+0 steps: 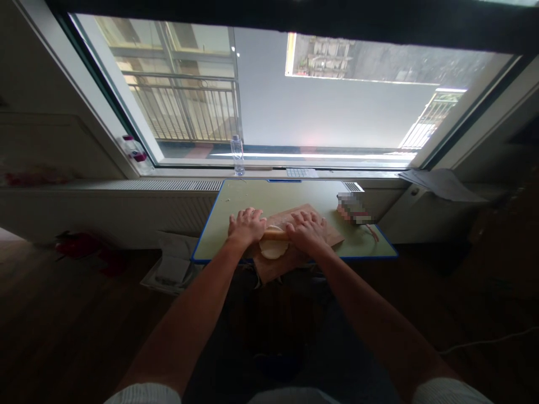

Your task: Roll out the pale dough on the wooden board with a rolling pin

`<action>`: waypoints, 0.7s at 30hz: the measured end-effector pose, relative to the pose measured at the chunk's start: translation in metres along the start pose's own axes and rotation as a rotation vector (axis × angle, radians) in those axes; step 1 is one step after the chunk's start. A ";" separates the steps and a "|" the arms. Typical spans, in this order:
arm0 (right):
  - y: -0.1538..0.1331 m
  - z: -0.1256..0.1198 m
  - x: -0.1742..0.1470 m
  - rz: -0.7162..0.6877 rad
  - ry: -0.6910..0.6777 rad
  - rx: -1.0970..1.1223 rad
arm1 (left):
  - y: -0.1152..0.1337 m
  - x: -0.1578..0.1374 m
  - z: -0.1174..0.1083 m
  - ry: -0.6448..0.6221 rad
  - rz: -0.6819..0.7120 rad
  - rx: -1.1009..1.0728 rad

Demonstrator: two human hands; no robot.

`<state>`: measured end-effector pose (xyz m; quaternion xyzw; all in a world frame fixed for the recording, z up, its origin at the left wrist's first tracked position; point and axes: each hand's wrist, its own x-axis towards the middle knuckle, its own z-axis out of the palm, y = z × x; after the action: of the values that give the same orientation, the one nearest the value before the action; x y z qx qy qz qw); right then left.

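Dough (273, 250) on brown board (293, 259), blue-edged pale tabletop (256, 196) below wide window (269, 101)

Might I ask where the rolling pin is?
Near the head view's centre, the rolling pin lies across the dough, between the left hand and right hand.

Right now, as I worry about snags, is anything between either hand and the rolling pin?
Nothing visible: the left hand and right hand are both on the rolling pin, which lies across the dough.
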<state>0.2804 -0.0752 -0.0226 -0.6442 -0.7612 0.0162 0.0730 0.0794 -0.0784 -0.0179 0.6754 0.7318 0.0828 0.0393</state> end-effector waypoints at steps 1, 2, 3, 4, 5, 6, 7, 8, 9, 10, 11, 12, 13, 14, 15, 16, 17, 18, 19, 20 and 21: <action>-0.001 0.001 -0.006 0.013 0.014 0.001 | 0.000 -0.008 0.001 0.006 -0.001 0.006; -0.002 0.003 -0.012 0.022 0.029 0.003 | 0.000 -0.016 0.002 0.017 -0.001 0.012; -0.002 0.004 -0.018 0.023 0.041 0.003 | 0.000 -0.024 0.004 0.043 0.010 0.019; -0.003 0.006 -0.024 0.022 0.053 0.000 | 0.000 -0.031 0.006 0.066 0.016 0.025; -0.003 0.007 -0.029 0.017 0.063 -0.004 | 0.000 -0.038 0.008 0.092 0.014 0.028; -0.003 0.008 -0.033 0.014 0.073 -0.007 | 0.000 -0.043 0.009 0.111 0.010 0.033; -0.003 0.010 -0.036 0.010 0.083 -0.008 | 0.000 -0.047 0.011 0.124 0.005 0.039; -0.002 0.010 -0.038 0.005 0.091 -0.007 | 0.000 -0.049 0.012 0.132 0.002 0.044; -0.002 0.011 -0.038 0.001 0.097 -0.006 | 0.000 -0.049 0.013 0.133 0.000 0.049; -0.002 0.011 -0.038 -0.001 0.102 -0.005 | 0.000 -0.048 0.013 0.129 0.001 0.051; -0.002 0.011 -0.035 0.001 0.103 -0.005 | -0.001 -0.045 0.012 0.122 0.002 0.050; -0.002 0.011 -0.032 0.004 0.100 -0.005 | -0.001 -0.041 0.012 0.114 0.004 0.046; -0.002 0.011 -0.028 0.007 0.094 -0.005 | -0.001 -0.037 0.010 0.105 0.004 0.040; -0.002 0.010 -0.024 0.011 0.087 -0.005 | -0.001 -0.032 0.009 0.095 0.002 0.031; -0.002 0.009 -0.019 0.011 0.081 -0.004 | -0.001 -0.027 0.008 0.085 0.001 0.022; -0.002 0.008 -0.014 0.011 0.073 -0.004 | -0.001 -0.022 0.007 0.075 0.001 0.013; -0.001 0.006 -0.009 0.009 0.064 -0.003 | -0.001 -0.016 0.006 0.066 0.001 0.005; -0.001 0.005 -0.003 0.006 0.050 -0.002 | -0.001 -0.010 0.006 0.058 0.001 -0.003; 0.000 0.004 0.003 0.004 0.034 0.001 | -0.001 -0.004 0.005 0.051 0.001 -0.009; 0.001 0.003 0.009 0.001 0.017 0.004 | -0.002 0.002 0.005 0.046 0.000 -0.014; 0.001 0.002 0.015 -0.003 0.002 0.007 | -0.002 0.009 0.004 0.038 -0.002 -0.019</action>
<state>0.2792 -0.0601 -0.0232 -0.6428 -0.7621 0.0184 0.0761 0.0776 -0.0695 -0.0219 0.6726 0.7321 0.1026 0.0320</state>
